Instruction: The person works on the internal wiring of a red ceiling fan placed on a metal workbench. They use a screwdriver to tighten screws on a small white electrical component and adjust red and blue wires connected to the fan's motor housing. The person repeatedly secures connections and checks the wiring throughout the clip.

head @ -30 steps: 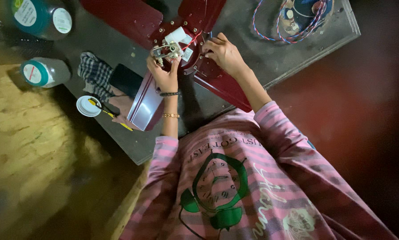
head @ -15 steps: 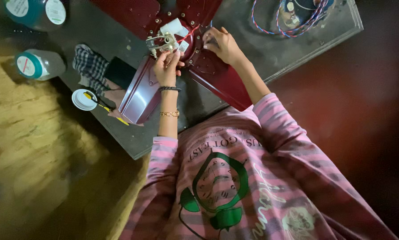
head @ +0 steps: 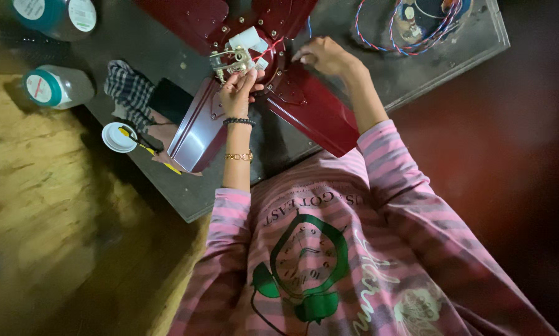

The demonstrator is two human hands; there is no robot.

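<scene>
Head view, looking down on a dark metal worktable [head: 379, 93]. A dark red ceiling fan [head: 273, 93] is lying on it, blades spread out, hub near the table's middle.

A small metal switch assembly [head: 229, 61] with a white block [head: 249, 38] attached is being pinched by the left hand [head: 239, 92], fingers closed on it, right above the hub. Red wires are running from the white block toward the hub.

The right hand [head: 323, 56] is being rested on the hub's far side, fingers curled; whether anything is being gripped cannot be told.

Left of the fan: a checked cloth [head: 129, 90], a black flat object [head: 167, 99], a white lid [head: 119, 137] with a yellow-handled tool [head: 149, 149] lying across it, two teal-capped jars [head: 55, 87]. A coil of red-blue wire [head: 410, 28] is sitting at the table's far right corner.
</scene>
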